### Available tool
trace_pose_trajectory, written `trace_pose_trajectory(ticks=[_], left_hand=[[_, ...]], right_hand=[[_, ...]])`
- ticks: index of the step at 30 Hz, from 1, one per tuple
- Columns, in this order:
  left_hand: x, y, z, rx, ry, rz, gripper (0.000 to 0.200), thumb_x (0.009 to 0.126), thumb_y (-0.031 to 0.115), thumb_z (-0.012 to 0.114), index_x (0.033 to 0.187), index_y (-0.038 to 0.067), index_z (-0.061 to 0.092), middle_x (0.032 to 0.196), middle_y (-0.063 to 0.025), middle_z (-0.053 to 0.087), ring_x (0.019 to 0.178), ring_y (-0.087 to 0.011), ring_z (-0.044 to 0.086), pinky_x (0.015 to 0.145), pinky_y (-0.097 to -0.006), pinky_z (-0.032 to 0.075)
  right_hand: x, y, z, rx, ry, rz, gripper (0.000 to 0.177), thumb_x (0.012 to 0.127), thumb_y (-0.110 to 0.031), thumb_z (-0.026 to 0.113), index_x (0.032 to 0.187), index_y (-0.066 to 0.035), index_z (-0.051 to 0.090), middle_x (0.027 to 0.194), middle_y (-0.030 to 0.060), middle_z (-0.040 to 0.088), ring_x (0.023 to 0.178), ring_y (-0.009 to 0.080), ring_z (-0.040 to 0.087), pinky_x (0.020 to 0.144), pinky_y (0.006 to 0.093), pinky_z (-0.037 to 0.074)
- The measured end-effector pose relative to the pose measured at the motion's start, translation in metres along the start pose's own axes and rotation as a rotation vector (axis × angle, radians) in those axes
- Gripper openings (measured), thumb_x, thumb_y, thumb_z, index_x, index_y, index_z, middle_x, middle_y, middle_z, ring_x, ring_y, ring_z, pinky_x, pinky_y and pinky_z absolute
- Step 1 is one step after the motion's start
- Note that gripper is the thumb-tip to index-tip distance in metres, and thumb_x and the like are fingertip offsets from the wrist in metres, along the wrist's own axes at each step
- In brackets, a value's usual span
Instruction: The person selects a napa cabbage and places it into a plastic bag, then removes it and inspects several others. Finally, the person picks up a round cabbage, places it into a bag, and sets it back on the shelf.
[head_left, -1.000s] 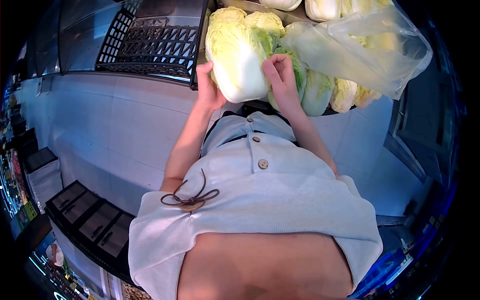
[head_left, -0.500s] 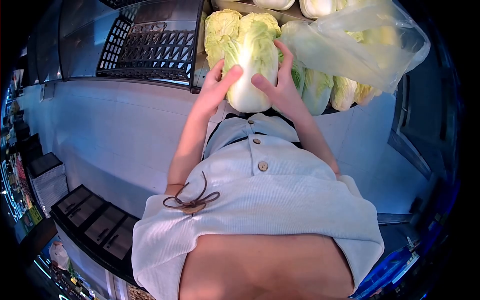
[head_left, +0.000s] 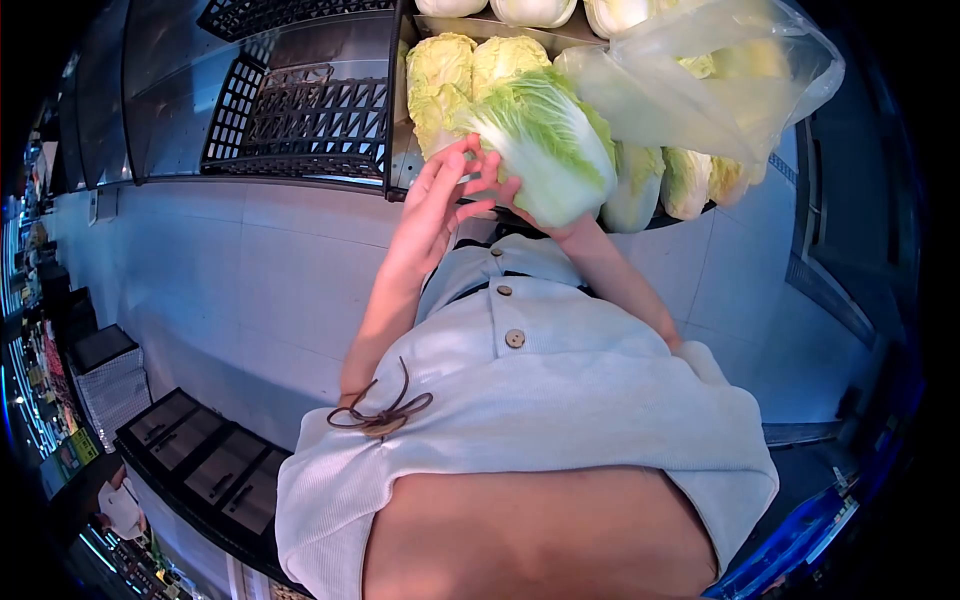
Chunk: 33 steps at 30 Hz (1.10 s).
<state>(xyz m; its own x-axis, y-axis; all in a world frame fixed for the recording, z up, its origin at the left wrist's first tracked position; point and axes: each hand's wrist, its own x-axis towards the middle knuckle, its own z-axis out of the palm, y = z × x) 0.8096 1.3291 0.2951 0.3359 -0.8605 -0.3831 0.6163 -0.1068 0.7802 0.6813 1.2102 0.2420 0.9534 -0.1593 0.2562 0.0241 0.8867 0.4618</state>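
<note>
A napa cabbage point(head_left: 552, 150) with green leaf tips and a white base rests in my right hand point(head_left: 514, 197). Most of that hand is hidden beneath the cabbage, with the thumb showing at its left side. My left hand point(head_left: 452, 186) is beside the cabbage's left edge, fingers apart and slightly curved, fingertips close to the leaves. Directly behind, paler yellow cabbages point(head_left: 440, 75) lie in the display bin. A clear plastic bag point(head_left: 680, 100) drapes over more cabbages to the right.
Left of the bin is a black plastic crate point(head_left: 320, 125) on a metal shelf. Several cabbages point(head_left: 686, 182) line the bin's front edge on the right. Pale floor tiles point(head_left: 270, 270) spread below, and a dark cabinet point(head_left: 205, 455) stands at lower left.
The cabbage has turned and tilted to the right, showing its greener side. My left hand has let go of it; my right hand has shifted underneath.
</note>
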Motion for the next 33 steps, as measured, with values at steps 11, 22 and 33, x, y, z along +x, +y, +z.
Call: trace_pose_trajectory(ticks=[11,22,33], left_hand=[[0.006,-0.008,-0.054,-0.108,-0.408,-0.016,0.048,0.091,0.033,0.065,0.124,0.003,0.049,0.096,-0.0031,0.062,0.076,-0.0085,0.058,0.065,-0.0236,0.049],[-0.021,-0.003,-0.056,0.021,-0.252,0.331,0.089,0.067,0.037,0.082,0.134,0.006,0.035,0.121,-0.0094,0.052,0.112,-0.0184,0.053,0.093,-0.0332,0.047],[-0.020,0.021,-0.040,0.247,-0.171,0.157,0.045,0.084,0.019,0.073,0.121,-0.001,0.056,0.110,-0.0101,0.064,0.096,-0.0145,0.063,0.082,-0.0289,0.051]], right_hand=[[0.000,0.033,0.005,-0.152,0.105,0.164,0.074,0.091,-0.063,0.040,0.145,-0.012,0.037,0.143,0.0224,0.042,0.116,0.0547,0.049,0.092,0.0645,0.043],[0.005,0.067,0.006,-0.976,0.527,-0.108,0.062,0.098,-0.055,0.039,0.143,-0.012,0.040,0.138,0.0076,0.050,0.115,0.0193,0.057,0.097,0.0365,0.048],[-0.016,0.086,0.010,-1.620,0.709,-0.165,0.058,0.097,-0.042,0.054,0.141,-0.006,0.040,0.131,0.0061,0.053,0.116,0.0129,0.052,0.097,0.0298,0.043]])
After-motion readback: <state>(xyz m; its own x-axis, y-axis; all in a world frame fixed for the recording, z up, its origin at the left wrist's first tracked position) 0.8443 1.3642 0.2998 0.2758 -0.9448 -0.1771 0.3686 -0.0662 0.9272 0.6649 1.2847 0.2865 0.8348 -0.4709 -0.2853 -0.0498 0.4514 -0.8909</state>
